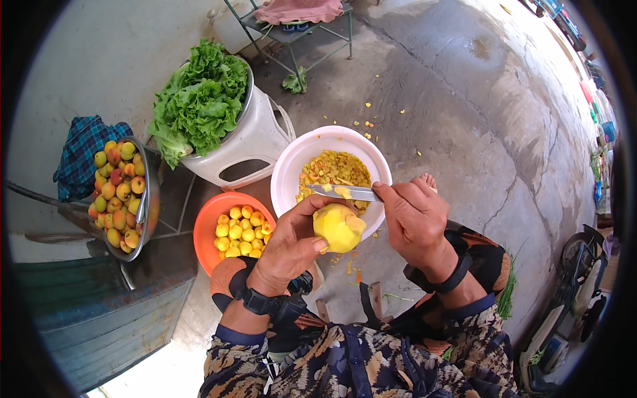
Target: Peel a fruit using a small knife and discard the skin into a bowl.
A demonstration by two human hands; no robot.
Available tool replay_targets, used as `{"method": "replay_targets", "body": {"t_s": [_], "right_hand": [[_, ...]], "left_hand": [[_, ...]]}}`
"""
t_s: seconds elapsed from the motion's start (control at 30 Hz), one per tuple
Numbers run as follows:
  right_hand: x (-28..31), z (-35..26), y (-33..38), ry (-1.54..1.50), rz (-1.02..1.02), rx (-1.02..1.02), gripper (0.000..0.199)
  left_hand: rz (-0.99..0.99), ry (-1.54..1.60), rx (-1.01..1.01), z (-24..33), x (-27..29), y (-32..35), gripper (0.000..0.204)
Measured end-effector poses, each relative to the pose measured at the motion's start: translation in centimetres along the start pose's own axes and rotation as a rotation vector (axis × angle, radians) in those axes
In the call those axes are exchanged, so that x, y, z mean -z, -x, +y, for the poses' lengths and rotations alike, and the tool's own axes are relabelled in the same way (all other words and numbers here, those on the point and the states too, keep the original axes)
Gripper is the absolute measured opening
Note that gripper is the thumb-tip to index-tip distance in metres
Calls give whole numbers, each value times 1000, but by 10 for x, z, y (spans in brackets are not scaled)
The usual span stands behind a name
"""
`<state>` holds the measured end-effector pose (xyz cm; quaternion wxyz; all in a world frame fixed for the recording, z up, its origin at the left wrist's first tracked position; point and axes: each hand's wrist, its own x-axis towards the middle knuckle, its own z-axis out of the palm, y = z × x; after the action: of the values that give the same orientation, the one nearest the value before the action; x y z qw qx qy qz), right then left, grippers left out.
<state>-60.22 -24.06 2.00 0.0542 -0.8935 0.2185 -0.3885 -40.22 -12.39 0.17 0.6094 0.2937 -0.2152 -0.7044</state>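
Between the fingers and thumb of my left hand is a mostly peeled yellow peach, with a patch of different shade on its right side. My right hand is closed round the handle of a knife. The blade points left just above the peach, and bits of yellow peel cling to it. Both hands are over the near part of a pale pink basin. Cut peelings cover the middle of its bottom. Left of my left hand, an orange basin contains several peeled yellow fruits.
A metal bowl of unpeeled red-yellow fruit stands far left beside a blue checked cloth. Leafy lettuce fills another bowl on a white plastic stool. Beyond is a metal-framed chair. Peel scraps dot the concrete floor.
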Motion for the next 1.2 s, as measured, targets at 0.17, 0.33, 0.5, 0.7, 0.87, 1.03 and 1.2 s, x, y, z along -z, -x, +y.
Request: {"method": "replay_targets", "body": {"t_s": [0.17, 0.33, 0.5, 0.7, 0.87, 1.03, 1.2], "right_hand": [[9, -11, 1, -80, 37, 78, 50], [10, -19, -1, -44, -14, 195, 54], [7, -18, 3, 11, -6, 153, 52], [5, -2, -2, -31, 55, -33, 39], [8, -18, 1, -66, 24, 147, 49], [9, -26, 2, -65, -20, 138, 49], [7, -22, 1, -21, -24, 188, 55]], "left_hand": [[78, -8, -27, -3, -8, -7, 74], [93, -58, -23, -3, -4, -7, 76], [83, -64, -22, -4, 1, -5, 73], [35, 17, 4, -2, 0, 0, 69], [23, 87, -60, -5, 4, -6, 68], [32, 123, -10, -10, 6, -7, 64], [6, 169, -55, -14, 7, -5, 63]]}}
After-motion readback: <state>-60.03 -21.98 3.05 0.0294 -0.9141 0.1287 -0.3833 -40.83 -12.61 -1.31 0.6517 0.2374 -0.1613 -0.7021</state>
